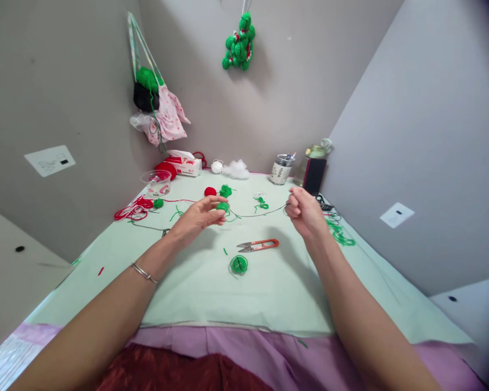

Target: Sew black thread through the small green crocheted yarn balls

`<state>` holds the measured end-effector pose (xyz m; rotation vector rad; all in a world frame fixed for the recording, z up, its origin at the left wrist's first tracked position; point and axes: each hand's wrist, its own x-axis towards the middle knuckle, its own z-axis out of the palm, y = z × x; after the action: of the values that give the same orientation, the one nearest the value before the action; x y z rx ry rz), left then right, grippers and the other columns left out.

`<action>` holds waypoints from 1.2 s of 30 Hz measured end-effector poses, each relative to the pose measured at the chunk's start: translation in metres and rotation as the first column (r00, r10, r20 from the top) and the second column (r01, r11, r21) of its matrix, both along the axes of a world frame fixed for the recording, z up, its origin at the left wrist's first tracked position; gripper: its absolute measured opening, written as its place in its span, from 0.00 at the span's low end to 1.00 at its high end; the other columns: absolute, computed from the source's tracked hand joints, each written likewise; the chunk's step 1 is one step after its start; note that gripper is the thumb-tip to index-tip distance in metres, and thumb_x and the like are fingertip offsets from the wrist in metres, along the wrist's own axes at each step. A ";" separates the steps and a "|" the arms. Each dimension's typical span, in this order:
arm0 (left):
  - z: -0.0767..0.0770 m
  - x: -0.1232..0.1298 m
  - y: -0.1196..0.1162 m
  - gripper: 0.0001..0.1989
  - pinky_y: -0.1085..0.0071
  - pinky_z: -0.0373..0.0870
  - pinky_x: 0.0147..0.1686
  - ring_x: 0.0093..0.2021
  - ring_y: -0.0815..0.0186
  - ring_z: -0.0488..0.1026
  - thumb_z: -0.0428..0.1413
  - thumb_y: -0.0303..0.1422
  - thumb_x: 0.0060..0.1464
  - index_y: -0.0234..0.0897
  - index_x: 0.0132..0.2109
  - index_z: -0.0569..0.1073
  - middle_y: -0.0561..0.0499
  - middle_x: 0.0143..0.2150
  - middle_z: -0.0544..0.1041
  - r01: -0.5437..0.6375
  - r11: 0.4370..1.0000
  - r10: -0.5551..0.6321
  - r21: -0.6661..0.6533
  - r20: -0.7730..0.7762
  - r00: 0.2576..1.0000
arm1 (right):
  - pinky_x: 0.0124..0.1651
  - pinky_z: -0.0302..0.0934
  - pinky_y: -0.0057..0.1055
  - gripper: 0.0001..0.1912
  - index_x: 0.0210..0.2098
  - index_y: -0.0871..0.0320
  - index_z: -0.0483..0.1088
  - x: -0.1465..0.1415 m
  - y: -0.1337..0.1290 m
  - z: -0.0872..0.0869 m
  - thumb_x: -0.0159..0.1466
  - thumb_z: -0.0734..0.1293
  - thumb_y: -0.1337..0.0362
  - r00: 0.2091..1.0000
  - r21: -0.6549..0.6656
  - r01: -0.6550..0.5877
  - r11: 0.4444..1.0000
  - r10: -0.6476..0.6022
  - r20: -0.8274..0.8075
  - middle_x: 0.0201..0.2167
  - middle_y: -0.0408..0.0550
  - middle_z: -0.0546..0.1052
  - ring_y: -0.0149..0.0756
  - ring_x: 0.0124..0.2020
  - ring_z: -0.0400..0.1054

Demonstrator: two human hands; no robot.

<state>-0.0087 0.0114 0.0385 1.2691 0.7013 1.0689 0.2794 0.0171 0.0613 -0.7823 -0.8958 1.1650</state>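
Observation:
My left hand [201,216] pinches a small green crocheted piece [223,207] between thumb and fingertips. From that piece a dark thread [261,215] sags across to my right hand [305,210], whose fingers are closed on its other end. Below and between the hands lie thread snips [258,245] with an orange handle, blades pointing left. Nearer to me sits a second round green crocheted piece [239,264] with a loose tail curled about it. Any needle in my right fingers is too small to make out.
Red yarn strands [136,209], a clear plastic cup [158,183] and a tissue box [185,164] stand at the left back. White stuffing [236,169], a pen tin [282,169], a phone [314,176] and green strands [340,232] lie farther right. A green crocheted figure [240,46] hangs above.

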 end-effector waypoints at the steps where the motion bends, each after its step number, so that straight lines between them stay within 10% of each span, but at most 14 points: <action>1: 0.001 0.002 -0.003 0.20 0.68 0.74 0.45 0.37 0.69 0.76 0.67 0.34 0.50 0.38 0.51 0.77 0.51 0.42 0.74 0.047 0.998 -0.046 -0.029 0.020 0.999 | 0.16 0.44 0.16 0.17 0.31 0.59 0.68 -0.009 -0.005 -0.001 0.53 0.78 0.59 0.998 0.005 -0.030 1.000 0.030 0.059 0.15 0.32 0.62 0.17 0.14 0.49; 10: -0.003 0.009 -0.007 0.18 0.58 0.70 0.56 0.43 0.64 0.78 0.67 0.34 0.52 0.39 0.51 0.78 0.49 0.46 0.78 0.155 0.985 -0.152 -0.078 0.041 0.987 | 0.22 0.50 0.25 0.16 0.35 0.58 0.69 -0.052 -0.031 -0.006 0.58 0.74 0.54 0.888 0.022 -0.175 0.984 0.148 0.435 0.22 0.39 0.71 0.23 0.19 0.56; 20: 0.003 0.000 -0.011 0.16 0.66 0.72 0.50 0.46 0.65 0.72 0.61 0.29 0.56 0.39 0.52 0.78 0.47 0.47 0.76 0.418 0.908 -0.418 0.012 0.080 0.905 | 0.24 0.53 0.25 0.13 0.33 0.59 0.72 -0.054 -0.035 -0.011 0.60 0.73 0.55 0.831 -0.008 -0.365 0.931 0.330 0.447 0.43 0.49 0.78 0.22 0.23 0.60; 26: 0.002 0.000 -0.008 0.16 0.65 0.72 0.50 0.43 0.64 0.74 0.61 0.31 0.55 0.37 0.51 0.78 0.46 0.44 0.79 0.385 0.922 -0.376 -0.044 0.135 0.916 | 0.23 0.54 0.23 0.15 0.34 0.59 0.71 -0.057 -0.037 -0.016 0.60 0.73 0.54 0.731 -0.103 -0.543 0.833 0.530 0.430 0.26 0.42 0.74 0.25 0.22 0.62; 36: -0.001 0.005 -0.009 0.10 0.59 0.68 0.56 0.52 0.54 0.77 0.61 0.35 0.55 0.36 0.43 0.77 0.46 0.42 0.77 0.343 0.937 -0.334 -0.062 0.124 0.934 | 0.22 0.49 0.22 0.18 0.31 0.59 0.70 -0.054 -0.032 -0.008 0.54 0.78 0.54 0.871 -0.081 -0.382 0.921 0.388 0.300 0.25 0.39 0.71 0.21 0.20 0.56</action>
<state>-0.0040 0.0026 0.0377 1.1969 0.4163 0.8108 0.2250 -0.0153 0.0529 -0.8408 -1.3524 1.4224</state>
